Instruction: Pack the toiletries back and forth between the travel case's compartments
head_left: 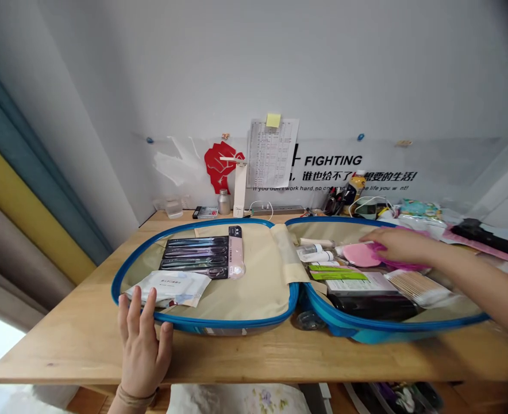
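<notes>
An open suitcase with a blue rim (254, 323) and beige lining lies on the desk. My left hand (141, 339) rests on its front left rim, fingers apart and holding nothing. Beside those fingertips is a white soft packet (170, 287); behind it, a pack of several toothbrushes (196, 256). In the right half, my right hand (396, 246) has its fingers curled on a magenta mesh puff (403, 264), partly hidden by the hand. A pink rounded pad (361, 254) touches the fingers. Nearby are a bag of cotton swabs (422, 286), small white bottles (318, 256) and a green-and-white pack (344, 276).
Behind the suitcase stand a white lamp (239, 190), a silver bottle (223, 202) and a yellow-labelled bottle (356, 187). Papers and a black object (489, 236) lie at the right. The wooden desk's front edge (237, 379) runs below the suitcase.
</notes>
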The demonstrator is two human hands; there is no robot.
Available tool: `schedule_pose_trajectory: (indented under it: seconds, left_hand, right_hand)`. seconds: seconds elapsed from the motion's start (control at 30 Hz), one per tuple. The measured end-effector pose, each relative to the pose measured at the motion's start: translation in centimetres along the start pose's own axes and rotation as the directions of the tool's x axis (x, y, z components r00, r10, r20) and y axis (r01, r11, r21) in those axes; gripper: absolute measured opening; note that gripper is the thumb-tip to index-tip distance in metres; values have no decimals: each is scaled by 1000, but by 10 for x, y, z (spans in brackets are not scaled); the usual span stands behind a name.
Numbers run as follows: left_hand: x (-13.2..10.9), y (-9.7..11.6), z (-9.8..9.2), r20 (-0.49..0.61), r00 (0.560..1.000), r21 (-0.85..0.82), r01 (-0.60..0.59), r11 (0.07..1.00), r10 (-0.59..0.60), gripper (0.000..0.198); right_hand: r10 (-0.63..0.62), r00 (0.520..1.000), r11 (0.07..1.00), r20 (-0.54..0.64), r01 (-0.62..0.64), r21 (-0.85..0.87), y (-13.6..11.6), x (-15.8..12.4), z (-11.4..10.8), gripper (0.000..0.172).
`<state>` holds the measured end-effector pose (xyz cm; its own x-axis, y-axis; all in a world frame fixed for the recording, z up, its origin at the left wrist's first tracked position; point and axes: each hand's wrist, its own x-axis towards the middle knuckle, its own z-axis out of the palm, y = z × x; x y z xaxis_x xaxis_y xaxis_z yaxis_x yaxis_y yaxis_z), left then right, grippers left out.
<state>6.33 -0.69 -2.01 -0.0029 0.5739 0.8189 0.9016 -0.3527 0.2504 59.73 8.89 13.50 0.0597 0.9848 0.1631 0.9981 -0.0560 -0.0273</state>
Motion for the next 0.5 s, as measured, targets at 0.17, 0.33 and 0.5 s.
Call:
schedule_pose_trajectory:
  seconds: [0.17,0.33,0.5]
  left_hand:
    - [1,1,0,-4,1000,12,-13,1000,13,66]
    - [1,0,-1,-2,1000,6,-14,1000,14,66]
    - [1,1,-1,-2,1000,0,-15,1000,15,66]
  right_hand:
    - [-115,928,905,355,245,-348,12,0,42,76]
    - [-162,918,895,363,291,-338,17,8,50,69]
    - [-177,933,897,312,283,-338,14,10,52,53]
